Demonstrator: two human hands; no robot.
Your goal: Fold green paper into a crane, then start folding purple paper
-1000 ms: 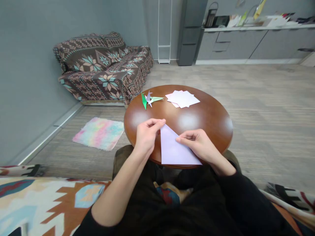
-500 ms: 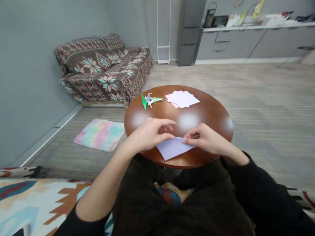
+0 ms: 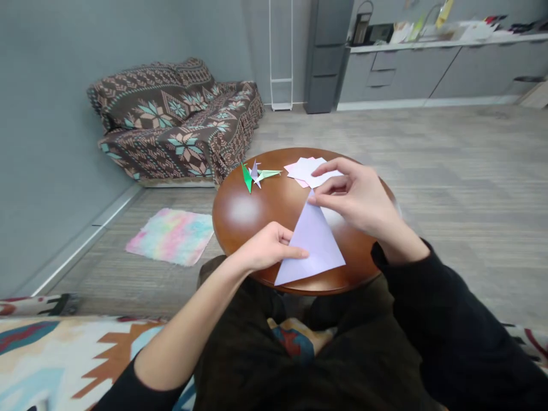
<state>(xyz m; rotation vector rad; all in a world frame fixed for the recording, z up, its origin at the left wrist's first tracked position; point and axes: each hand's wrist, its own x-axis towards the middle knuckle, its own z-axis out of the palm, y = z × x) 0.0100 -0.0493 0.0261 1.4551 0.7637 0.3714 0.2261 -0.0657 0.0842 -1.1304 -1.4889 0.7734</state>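
Beneath the fingers of the left hand (image 3: 268, 248), lying flat and unclenched, a folded lavender paper triangle (image 3: 314, 242) rests on the round wooden worktop (image 3: 244, 211). At its upper tip, the spread fingers of the right hand (image 3: 357, 200) show no clear grip. Beyond the fingers lie loose pale paper sheets (image 3: 306, 170) and origami cranes (image 3: 257, 176).

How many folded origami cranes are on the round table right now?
3. A green origami crane, a lavender one and a pale green one sit bunched at the far left of the wooden table; another could be hidden among them.
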